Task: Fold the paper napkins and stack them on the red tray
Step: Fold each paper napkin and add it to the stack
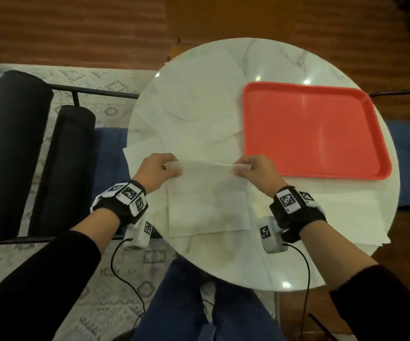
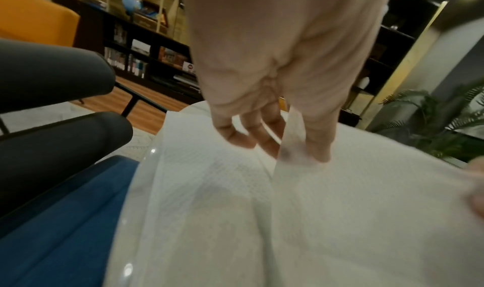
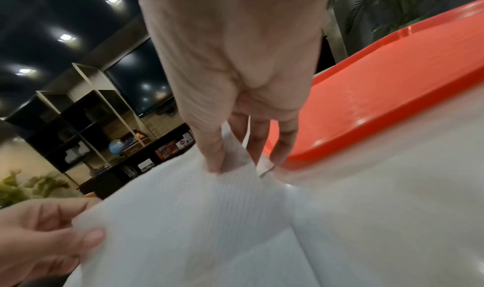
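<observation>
Head view: red tray [image 1: 317, 134] beside loose napkins [image 1: 194, 107].

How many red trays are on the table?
1. The red tray sits on the right side of the round white table, beyond the right hand. Nothing lies on it yet. No other tray shows.

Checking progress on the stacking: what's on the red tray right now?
Nothing shows on the red tray; its bare floor is visible in the head view. The napkin is still off it, pinched by both hands.
</observation>
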